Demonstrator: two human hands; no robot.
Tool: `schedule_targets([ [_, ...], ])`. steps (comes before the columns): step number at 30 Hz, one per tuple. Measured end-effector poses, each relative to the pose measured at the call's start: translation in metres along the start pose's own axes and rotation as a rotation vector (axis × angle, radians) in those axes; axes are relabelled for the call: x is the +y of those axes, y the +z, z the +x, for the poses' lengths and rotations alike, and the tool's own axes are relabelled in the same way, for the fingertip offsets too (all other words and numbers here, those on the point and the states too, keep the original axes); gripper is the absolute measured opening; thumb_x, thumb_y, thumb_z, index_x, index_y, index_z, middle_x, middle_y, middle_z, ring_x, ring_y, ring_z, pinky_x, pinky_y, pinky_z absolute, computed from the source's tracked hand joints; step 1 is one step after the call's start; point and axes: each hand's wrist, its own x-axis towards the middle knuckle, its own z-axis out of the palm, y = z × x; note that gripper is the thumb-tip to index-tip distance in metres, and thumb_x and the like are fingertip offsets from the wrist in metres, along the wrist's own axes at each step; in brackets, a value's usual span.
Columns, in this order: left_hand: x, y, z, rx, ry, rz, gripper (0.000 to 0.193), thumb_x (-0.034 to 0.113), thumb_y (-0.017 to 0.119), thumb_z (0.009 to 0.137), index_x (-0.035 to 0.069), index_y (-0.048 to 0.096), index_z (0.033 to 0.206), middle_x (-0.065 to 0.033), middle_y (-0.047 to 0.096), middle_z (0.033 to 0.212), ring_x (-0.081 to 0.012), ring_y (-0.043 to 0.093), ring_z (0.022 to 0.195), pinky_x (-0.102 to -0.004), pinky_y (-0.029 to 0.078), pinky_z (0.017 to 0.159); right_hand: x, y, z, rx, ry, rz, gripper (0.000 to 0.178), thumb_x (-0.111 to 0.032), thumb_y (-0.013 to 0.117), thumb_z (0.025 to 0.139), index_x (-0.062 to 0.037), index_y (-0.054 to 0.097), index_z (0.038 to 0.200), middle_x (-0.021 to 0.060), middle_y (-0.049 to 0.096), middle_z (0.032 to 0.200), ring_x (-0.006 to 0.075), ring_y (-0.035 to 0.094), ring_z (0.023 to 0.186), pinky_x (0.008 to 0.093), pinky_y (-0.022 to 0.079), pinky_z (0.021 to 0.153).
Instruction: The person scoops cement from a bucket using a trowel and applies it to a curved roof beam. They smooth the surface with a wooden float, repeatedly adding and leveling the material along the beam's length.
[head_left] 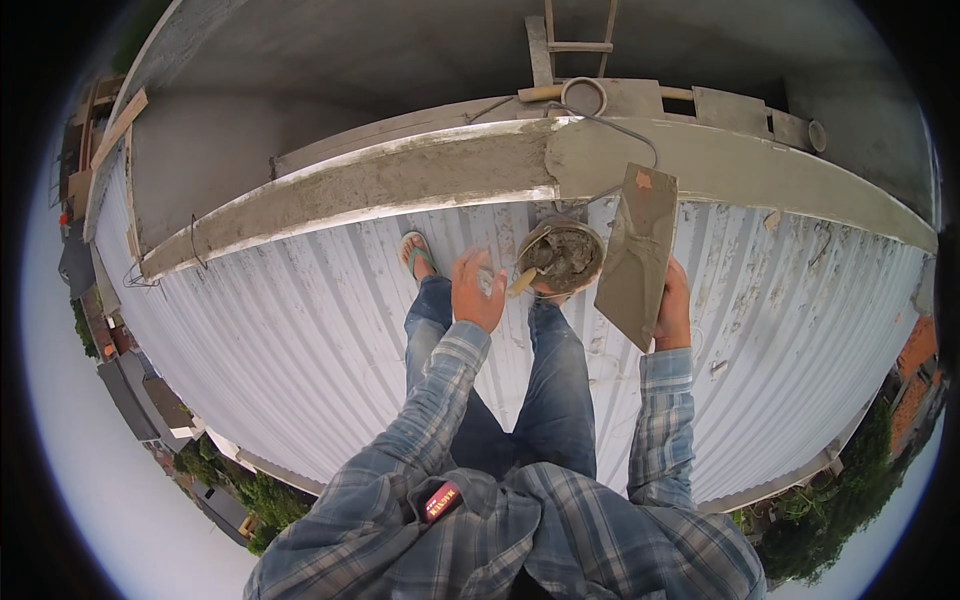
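Observation:
My left hand (478, 290) is just left of a bucket (600, 262), empty, its thumb and fingers curved and apart. Grey wet mortar (568, 255) fills the bucket. A trowel (522, 283) rests in it, its pale handle sticking out over the rim toward my left hand, without clear contact. My right hand (674, 308) is closed around the right edge of a flat grey plastering board (636, 255). The board is tilted, smeared with mortar, and has an orange patch near its top corner. The fingers behind it are hidden.
I stand on a corrugated metal roof (330, 300) spotted with mortar. Ahead runs a plastered wall ledge (400, 172), with a bent cable (640, 138) crossing it. Beyond are planks (730, 108), a round container (584, 97) and a wooden ladder (580, 46). The roof edge drops toward trees (265, 500).

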Motion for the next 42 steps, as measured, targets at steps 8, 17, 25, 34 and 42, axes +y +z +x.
schedule_targets([
  [8, -0.287, -0.217, -0.122, 0.201, -0.834, 0.067, 0.04, 0.023, 0.073, 0.084, -0.002, 0.063, 0.114, -0.0188, 0.064, 0.111, -0.0284, 0.064, 0.097, -0.0402, 0.053, 0.082, 0.01, 0.079, 0.154, 0.28, -0.32, -1.095, 0.049, -0.02, 0.055, 0.085, 0.0008, 0.053, 0.129, 0.0227, 0.061, 0.12, 0.0354, 0.058, 0.111, 0.0392, 0.044, 0.095],
  [17, -0.356, -0.308, -0.173, -0.057, -0.912, 0.21, 0.034, 0.018, 0.074, 0.082, 0.002, 0.065, 0.11, -0.0157, 0.06, 0.108, -0.0271, 0.064, 0.086, -0.0382, 0.054, 0.075, 0.095, 0.181, 0.15, 0.43, -0.392, -1.349, 0.053, -0.027, 0.058, 0.087, 0.0028, 0.049, 0.131, 0.0284, 0.057, 0.123, 0.042, 0.054, 0.115, 0.0448, 0.042, 0.099],
  [25, -0.364, -0.328, -0.116, -0.133, -0.725, 0.042, 0.034, 0.018, 0.074, 0.083, 0.002, 0.063, 0.111, -0.0137, 0.057, 0.11, -0.0232, 0.063, 0.086, -0.0352, 0.054, 0.072, 0.16, 0.297, 0.132, 0.417, -0.48, -1.393, 0.049, -0.024, 0.059, 0.088, -0.0012, 0.049, 0.13, 0.0217, 0.057, 0.121, 0.0401, 0.054, 0.111, 0.0452, 0.045, 0.094],
  [34, -0.404, -0.359, -0.112, -0.14, -0.831, 0.115, 0.032, 0.021, 0.072, 0.084, 0.003, 0.066, 0.11, -0.0138, 0.061, 0.108, -0.0231, 0.062, 0.085, -0.038, 0.053, 0.075, 0.217, 0.347, 0.135, 0.432, -0.454, -1.395, 0.046, -0.022, 0.061, 0.085, -0.0074, 0.053, 0.128, 0.0172, 0.059, 0.117, 0.0363, 0.056, 0.109, 0.0441, 0.046, 0.093],
  [42, -0.403, -0.35, -0.131, -0.146, -0.822, 0.085, 0.031, 0.02, 0.072, 0.084, 0.003, 0.065, 0.109, -0.0139, 0.06, 0.109, -0.0237, 0.063, 0.086, -0.0379, 0.053, 0.074, 0.084, 0.307, 0.113, 0.422, -0.308, -1.569, 0.048, -0.025, 0.065, 0.082, -0.0135, 0.058, 0.128, 0.0229, 0.066, 0.109, 0.0415, 0.063, 0.101, 0.0455, 0.05, 0.089],
])
